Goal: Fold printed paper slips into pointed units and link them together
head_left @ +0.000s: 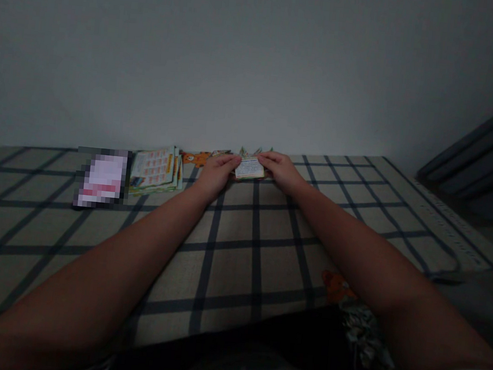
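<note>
Both my arms stretch forward over the checked cloth. A small folded piece of printed paper (pixel 250 168) is gripped at its two sides, with text on the face towards me. At its left edge is my left hand (pixel 220 171), closed with the thumb on top. My right hand (pixel 280 169) pinches the right edge, its thumb also on the paper's face. Just behind the paper, small pointed paper pieces (pixel 243 151) stick up, partly hidden. Left of my hands lies a stack of printed sheets (pixel 154 167) with green and yellow edges.
A checked cloth with bear prints (pixel 230 265) covers the surface. At the left, a phone-like object (pixel 103 178) is blurred by pixelation. A plain wall (pixel 258 64) rises behind, and dark folded fabric (pixel 485 150) hangs at the right.
</note>
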`<state>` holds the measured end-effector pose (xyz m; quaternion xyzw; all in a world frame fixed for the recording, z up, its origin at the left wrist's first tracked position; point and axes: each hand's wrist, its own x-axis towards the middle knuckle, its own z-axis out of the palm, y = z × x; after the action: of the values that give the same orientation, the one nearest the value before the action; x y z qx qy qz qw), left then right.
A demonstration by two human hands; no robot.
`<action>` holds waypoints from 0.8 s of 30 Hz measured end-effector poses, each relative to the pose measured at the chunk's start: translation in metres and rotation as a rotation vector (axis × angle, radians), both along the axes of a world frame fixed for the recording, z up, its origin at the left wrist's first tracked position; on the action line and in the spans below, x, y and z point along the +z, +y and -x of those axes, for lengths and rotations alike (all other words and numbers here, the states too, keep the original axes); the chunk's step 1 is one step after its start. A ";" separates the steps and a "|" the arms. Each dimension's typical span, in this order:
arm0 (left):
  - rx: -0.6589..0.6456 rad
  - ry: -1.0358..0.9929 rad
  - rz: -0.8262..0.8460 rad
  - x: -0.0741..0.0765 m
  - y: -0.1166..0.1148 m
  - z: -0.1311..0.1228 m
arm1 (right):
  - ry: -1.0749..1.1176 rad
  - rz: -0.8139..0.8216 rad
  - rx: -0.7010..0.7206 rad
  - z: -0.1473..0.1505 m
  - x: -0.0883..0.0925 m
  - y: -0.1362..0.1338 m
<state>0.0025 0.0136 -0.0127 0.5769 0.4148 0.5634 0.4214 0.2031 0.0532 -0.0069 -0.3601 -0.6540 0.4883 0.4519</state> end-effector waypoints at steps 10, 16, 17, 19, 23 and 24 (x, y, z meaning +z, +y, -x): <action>-0.042 0.032 0.015 -0.004 0.003 0.001 | -0.035 -0.079 -0.059 -0.001 0.006 -0.004; -0.022 0.077 0.014 0.000 -0.001 0.000 | 0.010 -0.050 -0.080 0.001 0.007 -0.006; -0.027 0.061 0.025 0.000 -0.001 -0.001 | 0.005 -0.057 -0.083 0.001 0.007 -0.006; -0.035 0.028 0.049 -0.001 0.000 -0.001 | -0.009 -0.084 -0.090 0.001 0.006 -0.005; -0.016 0.032 0.060 -0.001 0.000 -0.002 | -0.037 -0.125 -0.080 0.000 0.003 -0.004; -0.003 0.042 0.054 -0.001 0.000 -0.002 | -0.047 -0.142 -0.077 0.000 0.002 -0.004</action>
<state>0.0041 0.0138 -0.0133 0.5777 0.4375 0.5393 0.4289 0.2031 0.0496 -0.0048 -0.3632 -0.6831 0.4145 0.4792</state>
